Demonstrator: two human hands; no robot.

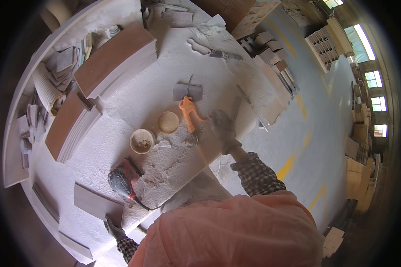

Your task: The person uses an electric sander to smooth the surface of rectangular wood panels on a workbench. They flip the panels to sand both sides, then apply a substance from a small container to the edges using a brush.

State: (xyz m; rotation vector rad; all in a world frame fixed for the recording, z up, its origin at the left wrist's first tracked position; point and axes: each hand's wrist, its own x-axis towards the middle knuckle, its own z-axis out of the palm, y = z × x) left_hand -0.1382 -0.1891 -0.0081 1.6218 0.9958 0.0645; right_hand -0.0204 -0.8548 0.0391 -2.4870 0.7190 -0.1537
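Observation:
My left hand [115,229], in a dusty glove, grips the near edge of a flat rectangular panel [98,202] at the lower left of the workbench. My right hand [223,128], also gloved and blurred, is over the bench's edge, just right of an orange air blow gun [187,108]. Whether it holds anything is unclear; a dark blurred shape shows beyond its fingers. The blow gun's thin nozzle lies across a grey abrasive sheet [197,92]. Between my hands, a red and black electric sander [122,178] rests on the dust, its cord running towards me.
Two shallow round containers [142,141] sit mid-bench. Stacks of brown-topped panels [115,60] line the far left, by a ribbed hose [46,83]. A dusty scraper-like tool [225,54] lies farther off. Cut boards [275,80] stand beyond the right edge, beside a yellow-lined floor [287,165].

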